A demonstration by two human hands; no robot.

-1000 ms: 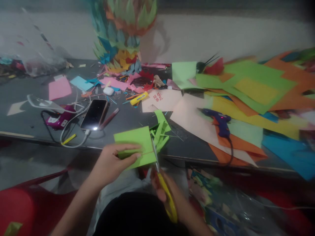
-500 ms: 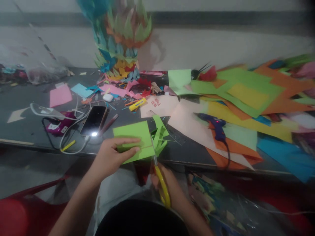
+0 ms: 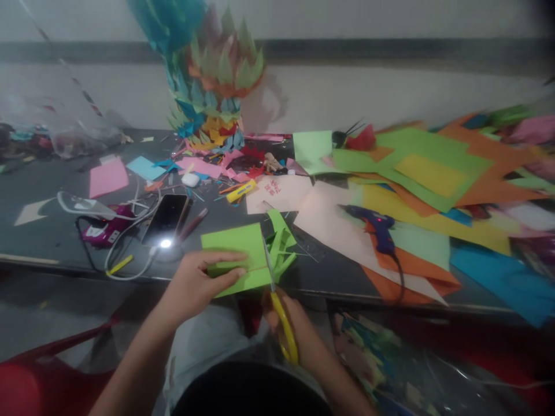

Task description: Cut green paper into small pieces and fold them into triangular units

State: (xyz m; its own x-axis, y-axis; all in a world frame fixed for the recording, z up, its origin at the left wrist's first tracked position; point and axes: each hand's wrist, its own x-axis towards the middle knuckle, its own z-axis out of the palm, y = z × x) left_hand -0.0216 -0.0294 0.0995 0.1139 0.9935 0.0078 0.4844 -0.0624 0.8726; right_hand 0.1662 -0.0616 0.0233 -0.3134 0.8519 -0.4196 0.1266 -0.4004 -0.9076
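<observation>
Item: green sheet [image 3: 234, 240], at the table's front edge left of its middle, lower margin slightly overhanging.

Left hand [image 3: 195, 283]: thumb and forefinger extended on top of the green sheet, gripping its left part; placement of the other fingers cannot be told.

Right hand [image 3: 299, 323]: fingers closed around the handles of yellow-handled scissors [image 3: 285, 332], blades lying along the sheet's right edge; exact blade gap unclear.

Change: against a second ago, the scissors sit farther forward along that edge, while left hand and sheet hold nearly the same place. Judged to be an advancing cut along a steady margin. The view has tilted up, showing more wall.

Adjacent: loose green strips [image 3: 281, 245], heaped just right of the sheet.

Surface: dark table [image 3: 41, 240]. Toward its left end, purple power block [image 3: 104, 231] with white cable; phone [image 3: 167, 216], bright light at its near end. Toward the right, blue glue gun [image 3: 379, 228] on pale paper; layered coloured sheets [image 3: 442, 164] behind. Back edge: paper-petal model [image 3: 225, 72], upright.

Room: pale wall [image 3: 368, 95] behind; red chair [image 3: 26, 387], lower left.
</observation>
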